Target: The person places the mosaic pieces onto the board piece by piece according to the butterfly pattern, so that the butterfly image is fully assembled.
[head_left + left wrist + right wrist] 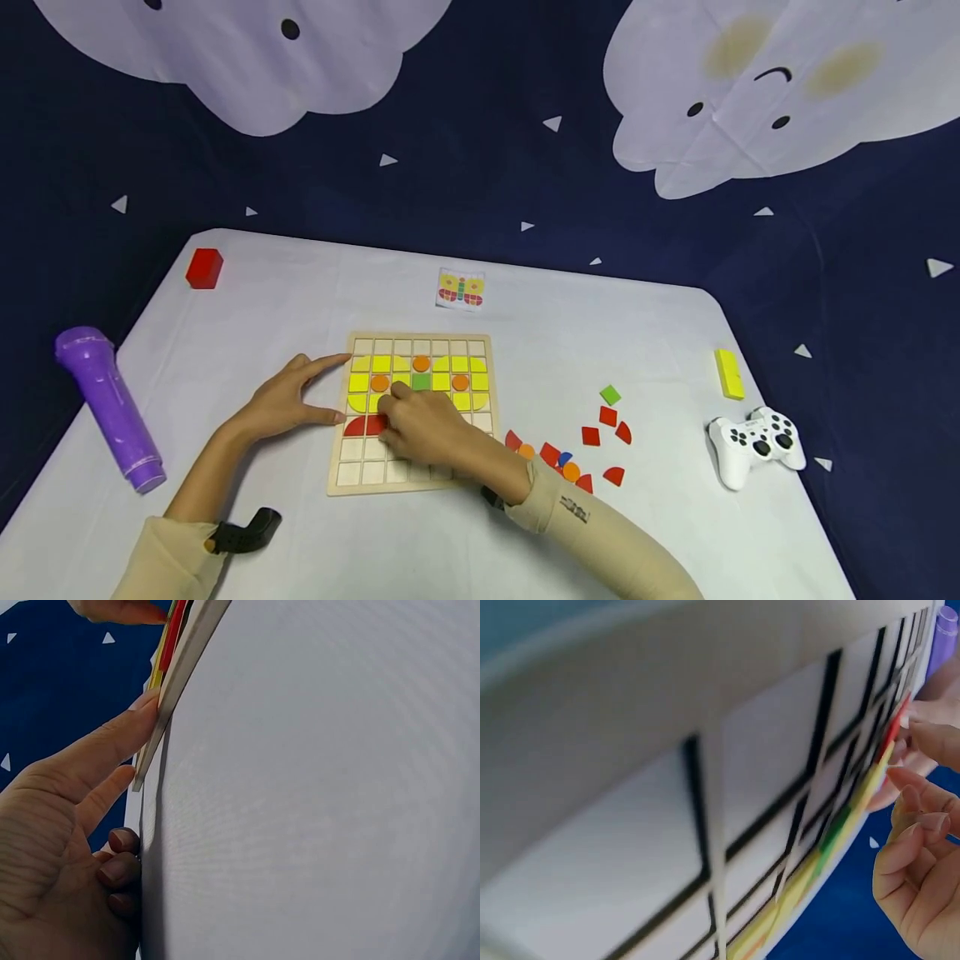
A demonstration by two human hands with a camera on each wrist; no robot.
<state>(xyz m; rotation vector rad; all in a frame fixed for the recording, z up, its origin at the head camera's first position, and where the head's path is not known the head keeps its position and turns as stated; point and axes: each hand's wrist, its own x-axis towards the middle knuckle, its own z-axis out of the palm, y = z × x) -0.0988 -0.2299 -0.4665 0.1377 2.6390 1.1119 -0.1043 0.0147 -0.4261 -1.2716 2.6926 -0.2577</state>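
A square wooden grid board (416,491) lies on the white table, partly filled with yellow pieces (381,363), orange discs (422,364) and a green square (422,382). My left hand (288,396) touches the board's left edge with thumb and index finger spread apart, its other fingers bent in the left wrist view. Over the board, my right hand (423,425) has its curled fingertips at a red piece (891,731) in the row below the yellow ones. A red quarter-round piece (355,427) sits at that row's left end. The right hand hides some cells.
Loose red, orange, blue and green pieces (591,436) lie right of the board. A butterfly pattern card (461,289) lies behind it. A purple microphone-shaped object (112,408) and red block (204,268) are left; a yellow block (729,374) and white game controller (756,446) are right.
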